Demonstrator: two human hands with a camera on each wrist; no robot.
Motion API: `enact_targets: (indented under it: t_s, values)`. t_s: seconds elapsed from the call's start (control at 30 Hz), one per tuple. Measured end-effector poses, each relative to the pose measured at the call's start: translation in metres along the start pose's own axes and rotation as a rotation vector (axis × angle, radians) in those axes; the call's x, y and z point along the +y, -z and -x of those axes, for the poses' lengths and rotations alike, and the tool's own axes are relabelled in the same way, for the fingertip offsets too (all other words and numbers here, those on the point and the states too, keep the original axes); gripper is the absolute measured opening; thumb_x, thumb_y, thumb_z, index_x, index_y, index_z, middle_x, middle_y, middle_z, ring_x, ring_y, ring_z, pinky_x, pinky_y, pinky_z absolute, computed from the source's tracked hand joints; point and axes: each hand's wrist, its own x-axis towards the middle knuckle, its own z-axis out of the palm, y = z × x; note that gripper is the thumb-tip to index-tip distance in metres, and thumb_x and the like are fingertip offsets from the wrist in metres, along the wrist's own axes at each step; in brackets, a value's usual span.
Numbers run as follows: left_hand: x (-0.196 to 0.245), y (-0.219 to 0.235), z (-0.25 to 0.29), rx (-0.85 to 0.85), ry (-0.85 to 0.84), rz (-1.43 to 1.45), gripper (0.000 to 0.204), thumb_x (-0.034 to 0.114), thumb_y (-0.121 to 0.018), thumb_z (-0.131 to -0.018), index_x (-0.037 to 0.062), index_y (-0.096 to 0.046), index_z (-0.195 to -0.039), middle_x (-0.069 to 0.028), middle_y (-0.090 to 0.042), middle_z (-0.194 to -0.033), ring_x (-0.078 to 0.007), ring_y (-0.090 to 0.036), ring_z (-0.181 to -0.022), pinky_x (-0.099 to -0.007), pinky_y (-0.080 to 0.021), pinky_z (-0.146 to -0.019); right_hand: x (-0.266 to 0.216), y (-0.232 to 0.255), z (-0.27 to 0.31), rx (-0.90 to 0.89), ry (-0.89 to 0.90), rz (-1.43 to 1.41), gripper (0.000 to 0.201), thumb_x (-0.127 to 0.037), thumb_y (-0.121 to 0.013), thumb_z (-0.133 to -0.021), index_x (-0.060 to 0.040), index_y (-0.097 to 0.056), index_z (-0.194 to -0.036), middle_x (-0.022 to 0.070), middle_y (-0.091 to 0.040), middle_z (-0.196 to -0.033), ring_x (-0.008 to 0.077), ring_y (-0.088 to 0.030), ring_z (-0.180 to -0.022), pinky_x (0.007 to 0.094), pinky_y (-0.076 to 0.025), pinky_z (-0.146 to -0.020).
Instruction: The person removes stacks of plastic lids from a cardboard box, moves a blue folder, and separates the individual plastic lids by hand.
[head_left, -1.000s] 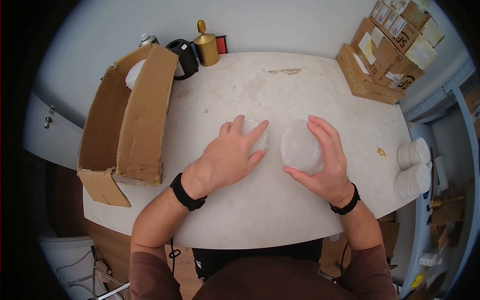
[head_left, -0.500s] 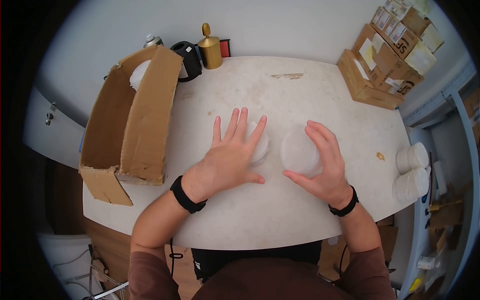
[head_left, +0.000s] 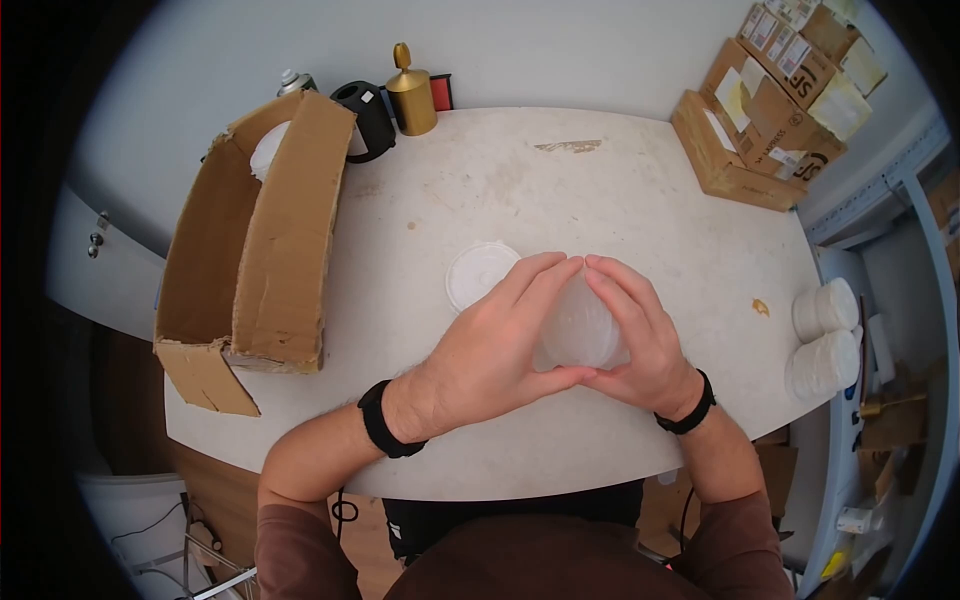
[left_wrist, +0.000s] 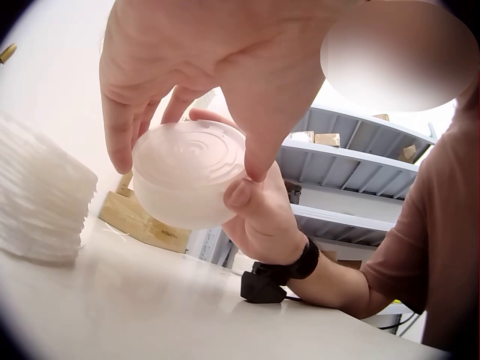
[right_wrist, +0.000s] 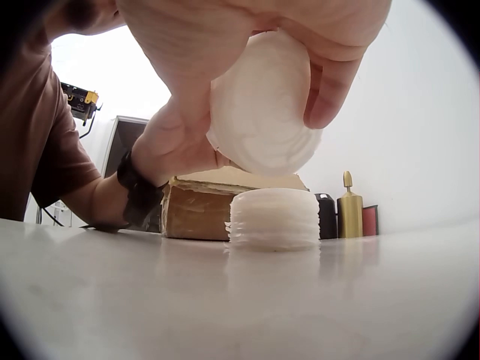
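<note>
Both hands are around a round, translucent white plastic tub near the middle of the table. My left hand grips it from the left, and my right hand holds its right side; fingertips and thumbs nearly meet around it. The left wrist view shows concentric rings on the tub's flat face. It is held above the tabletop, tilted in the right wrist view. Just beyond the left hand stands a stack of thin white plastic lids, its ridged side showing in the right wrist view.
An open cardboard box with a white round item inside stands at the left. Behind it are a black holder and a gold canister. Parcels are piled at the back right; two white stacks sit by the right edge.
My left hand has left the lid stack and moved right to take hold of the tub in the right hand. The lid stack now shows uncovered. The right hand has shifted slightly left.
</note>
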Motion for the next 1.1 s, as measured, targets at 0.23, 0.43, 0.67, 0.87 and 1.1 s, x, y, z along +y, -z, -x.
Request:
enact_targets:
  t_s: [0.23,0.43,0.67,0.87,1.1]
  values:
    - [0.0,0.0,-0.001,0.044,0.016,0.054,0.098,0.023,-0.096,-0.081,0.0063,-0.041,-0.16,-0.0189,-0.05,-0.157,-0.0367,-0.057,-0.14,-0.047,-0.059,-0.106,0.001,0.001,0.001,0.022,-0.027,0.021,0.103,-0.009,-0.1,-0.063,0.005,-0.051,-0.153,0.0272,-0.053,-0.153,0.0438,-0.062,-0.134,0.0445,-0.059,-0.108]
    - [0.003,0.006,-0.002,0.086,-0.004,0.063,0.097,0.02,-0.097,-0.079,0.0064,-0.044,-0.159,-0.018,-0.051,-0.155,-0.0347,-0.058,-0.138,-0.0455,-0.059,-0.104,0.001,0.001,0.001,0.034,-0.041,0.04,0.102,-0.011,-0.102,-0.063,0.0048,-0.053,-0.151,0.027,-0.054,-0.152,0.0438,-0.062,-0.134,0.0451,-0.059,-0.109]
    - [-0.003,0.031,-0.01,0.24,0.045,-0.307,0.086,0.02,-0.093,-0.079,0.0034,-0.054,-0.154,-0.0213,-0.059,-0.148,-0.0392,-0.062,-0.133,-0.0454,-0.055,-0.107,0.002,0.002,-0.001,0.101,-0.105,0.131,0.103,-0.014,-0.104,-0.064,0.0038,-0.052,-0.151,0.0269,-0.054,-0.152,0.043,-0.061,-0.136,0.0453,-0.058,-0.109]
    - [-0.032,0.031,-0.004,-0.083,0.271,-0.493,0.08,0.033,-0.088,-0.084,0.0015,-0.058,-0.151,-0.0269,-0.063,-0.142,-0.043,-0.063,-0.13,-0.0466,-0.055,-0.107,0.001,0.001,-0.001,0.095,-0.128,0.131,0.103,-0.014,-0.104,-0.064,0.0041,-0.051,-0.151,0.0265,-0.054,-0.151,0.0425,-0.061,-0.136,0.0459,-0.057,-0.11]
    - [-0.033,0.029,-0.007,-0.116,0.311,-0.415,0.076,0.036,-0.084,-0.09,0.0024,-0.058,-0.152,-0.0309,-0.062,-0.141,-0.0454,-0.063,-0.128,-0.0479,-0.055,-0.106,0.001,0.003,-0.001,0.091,-0.126,0.124,0.102,-0.015,-0.104,-0.065,0.005,-0.053,-0.15,0.0268,-0.054,-0.152,0.0429,-0.06,-0.136,0.0457,-0.057,-0.11]
